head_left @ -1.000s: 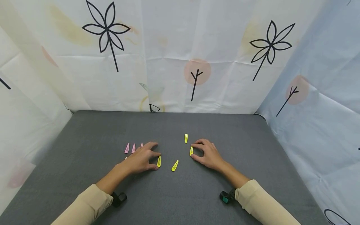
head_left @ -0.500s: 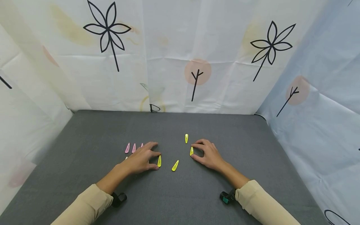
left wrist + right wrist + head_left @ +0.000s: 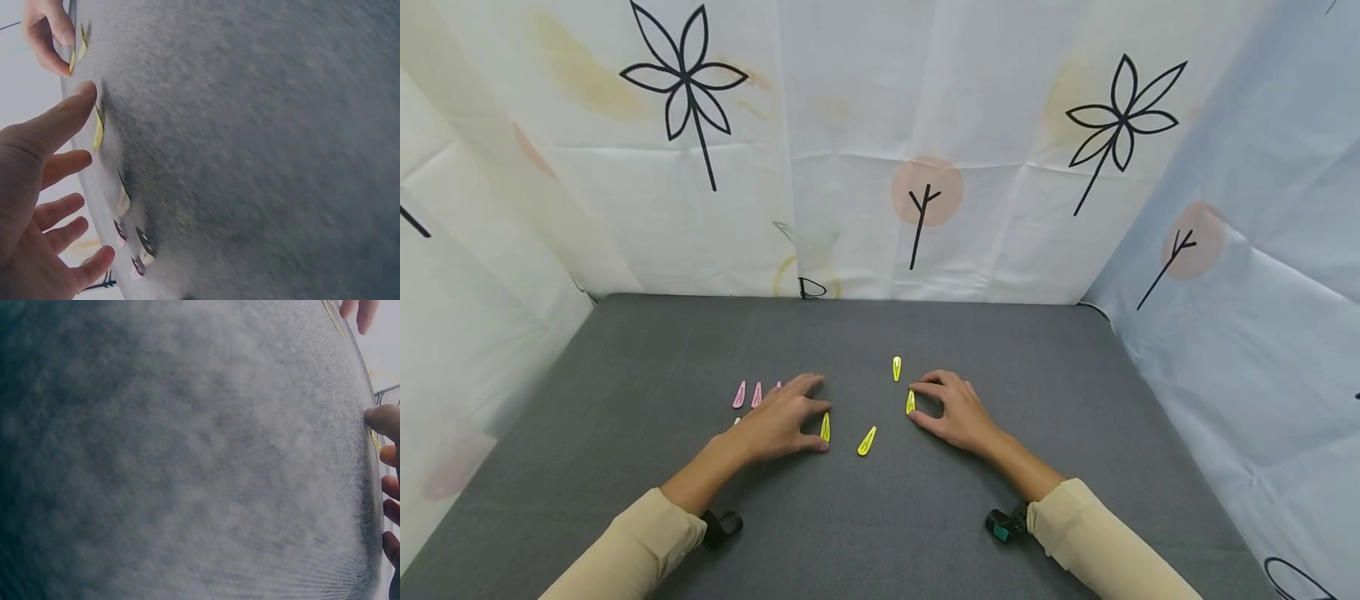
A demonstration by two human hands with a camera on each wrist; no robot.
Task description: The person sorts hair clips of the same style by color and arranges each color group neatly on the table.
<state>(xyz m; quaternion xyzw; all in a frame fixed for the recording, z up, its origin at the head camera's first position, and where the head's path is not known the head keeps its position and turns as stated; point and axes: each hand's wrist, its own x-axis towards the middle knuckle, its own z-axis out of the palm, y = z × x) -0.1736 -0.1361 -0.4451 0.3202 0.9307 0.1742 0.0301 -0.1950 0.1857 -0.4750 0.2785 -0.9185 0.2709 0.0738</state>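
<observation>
In the head view my left hand [image 3: 786, 425] has its thumb and index fingertip at the two ends of a yellow snap hair clip [image 3: 825, 427] on the table. The left wrist view shows that clip [image 3: 99, 128] between thumb and index, the other fingers spread. My right hand [image 3: 953, 408] pinches another yellow hair clip [image 3: 911, 402] end to end between thumb and index; the right wrist view shows part of this clip [image 3: 375, 440]. Two loose yellow hair clips lie between the hands, one nearer [image 3: 867, 442] and one farther back [image 3: 897, 369].
Left of my left hand lie several pink hair clips [image 3: 740, 395], partly hidden by it; pale clips [image 3: 124, 201] show there in the left wrist view. The grey table [image 3: 880, 533] meets a printed cloth wall [image 3: 850, 108] behind and at both sides.
My left thumb has moved slightly up and right, onto the near end of its yellow hair clip. The right hand and the loose clips stay where they were.
</observation>
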